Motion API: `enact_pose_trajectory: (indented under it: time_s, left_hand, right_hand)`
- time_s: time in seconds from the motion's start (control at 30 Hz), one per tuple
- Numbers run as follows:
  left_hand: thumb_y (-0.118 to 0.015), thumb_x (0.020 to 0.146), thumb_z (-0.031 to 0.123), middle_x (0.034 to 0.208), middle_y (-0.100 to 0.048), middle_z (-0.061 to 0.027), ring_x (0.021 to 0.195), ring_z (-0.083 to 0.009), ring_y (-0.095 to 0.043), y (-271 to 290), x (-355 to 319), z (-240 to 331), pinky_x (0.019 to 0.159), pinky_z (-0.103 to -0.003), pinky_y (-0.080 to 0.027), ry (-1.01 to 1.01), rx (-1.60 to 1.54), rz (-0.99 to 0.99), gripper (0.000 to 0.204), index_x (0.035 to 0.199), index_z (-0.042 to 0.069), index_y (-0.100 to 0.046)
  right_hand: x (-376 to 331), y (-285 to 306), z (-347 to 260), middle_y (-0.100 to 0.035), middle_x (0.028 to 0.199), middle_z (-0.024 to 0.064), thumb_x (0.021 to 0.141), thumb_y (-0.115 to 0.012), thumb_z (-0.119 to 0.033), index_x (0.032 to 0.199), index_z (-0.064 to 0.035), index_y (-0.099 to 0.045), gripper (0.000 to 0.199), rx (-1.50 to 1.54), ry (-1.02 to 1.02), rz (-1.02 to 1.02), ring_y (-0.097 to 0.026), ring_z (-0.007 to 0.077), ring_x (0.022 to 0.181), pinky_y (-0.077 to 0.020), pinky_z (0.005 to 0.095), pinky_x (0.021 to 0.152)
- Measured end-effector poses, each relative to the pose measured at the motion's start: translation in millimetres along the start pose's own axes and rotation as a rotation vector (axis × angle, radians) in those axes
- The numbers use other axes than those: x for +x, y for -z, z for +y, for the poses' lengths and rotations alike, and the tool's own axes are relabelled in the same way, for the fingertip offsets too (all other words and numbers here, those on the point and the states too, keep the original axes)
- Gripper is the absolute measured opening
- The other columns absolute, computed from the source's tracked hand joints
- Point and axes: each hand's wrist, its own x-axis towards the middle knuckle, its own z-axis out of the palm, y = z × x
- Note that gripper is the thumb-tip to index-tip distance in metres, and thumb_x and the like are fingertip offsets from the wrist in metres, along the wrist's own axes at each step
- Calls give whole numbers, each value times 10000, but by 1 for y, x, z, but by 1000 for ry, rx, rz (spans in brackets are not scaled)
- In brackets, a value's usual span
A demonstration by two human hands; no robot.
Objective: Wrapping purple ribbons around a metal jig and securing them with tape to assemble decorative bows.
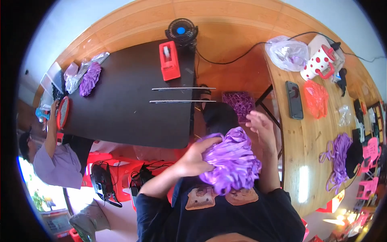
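A thick bundle of shiny purple ribbon [231,161] hangs in front of my chest, made of many looped strands. My left hand [197,158] grips it from its left side, the thumb over the top and the other fingers partly hidden by the strands. Just beyond the bundle's right side my right hand [261,125] is raised, its fingers loosely bent and apart, with nothing visible in them. Below it, between the two tables, a container of purple ribbon pieces [238,104] stands low down.
Two thin flat strips [183,88] jut past the black table's [129,109] right edge. A red tape dispenser [169,60] and small fan [182,31] stand farther back. The wooden table [310,165] holds a phone [294,100], dotted cup [320,63] and more purple ribbon [338,159]. Another person [56,161] sits left.
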Motion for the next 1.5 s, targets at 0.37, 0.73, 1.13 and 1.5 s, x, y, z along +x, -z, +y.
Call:
enact_pose_trajectory:
  time_s: [0.37, 0.73, 1.13, 1.5]
  left_hand:
    - [-466, 604, -119, 882, -619, -51, 848, -129, -578, 157, -33, 166, 770, -239, -442, -478, 944, 813, 401, 958, -11, -617]
    - [-832, 578, 279, 1475, -279, -164, 1362, -400, -210, 316, -68, 57, 1060, -593, -211, 39, 1183, 701, 1033, 1456, 222, -292]
    - [-680, 731, -14, 908, -683, -72, 789, -129, -611, 379, 0, 96, 729, -297, -495, -162, 599, 1104, 267, 997, -2, -653]
    - [-712, 747, 80, 1058, -664, -63, 922, -182, -631, 378, -33, 162, 814, -296, -493, -176, 522, 856, 380, 1116, 39, -634]
  right_hand:
    - [-3, -15, 13, -690, 960, 69, 875, -637, -184, 1103, -46, -625, 267, -71, 78, -78, -648, 118, 753, -454, 195, 646]
    - [11, -26, 28, -690, 930, 55, 870, -628, -132, 1071, -45, -628, 219, -150, -5, -16, -640, 98, 725, -438, 181, 612]
    - [25, -39, 25, -688, 890, 64, 879, -627, -162, 1040, -26, -628, 211, -149, 18, 16, -634, 104, 698, -448, 190, 611]
    - [41, -55, 31, -677, 874, 80, 863, -621, -112, 1016, -8, -630, 185, -140, -2, -4, -629, 119, 717, -460, 205, 606]
